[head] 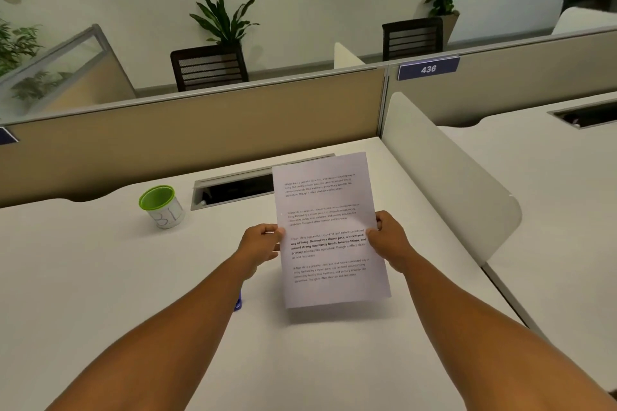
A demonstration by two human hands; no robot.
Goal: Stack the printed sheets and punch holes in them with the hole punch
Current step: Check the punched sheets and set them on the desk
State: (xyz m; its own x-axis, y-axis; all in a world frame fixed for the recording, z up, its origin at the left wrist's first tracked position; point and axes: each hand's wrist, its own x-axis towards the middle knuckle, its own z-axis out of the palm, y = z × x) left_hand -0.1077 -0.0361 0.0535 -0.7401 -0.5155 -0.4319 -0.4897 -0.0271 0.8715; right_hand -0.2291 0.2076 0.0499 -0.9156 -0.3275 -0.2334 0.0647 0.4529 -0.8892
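Even, diffuse overhead lighting. A soft shadow falls on the desk below the sheets. Wide-angle distortion bows the edges; print appears slightly blurred, possibly by motion.

Printed sheets above white desk, pinched at side edges by left hand and right hand

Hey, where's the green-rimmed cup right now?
In the head view the green-rimmed cup stands on the white desk, left of the printed sheets, beside the cable slot's left end.
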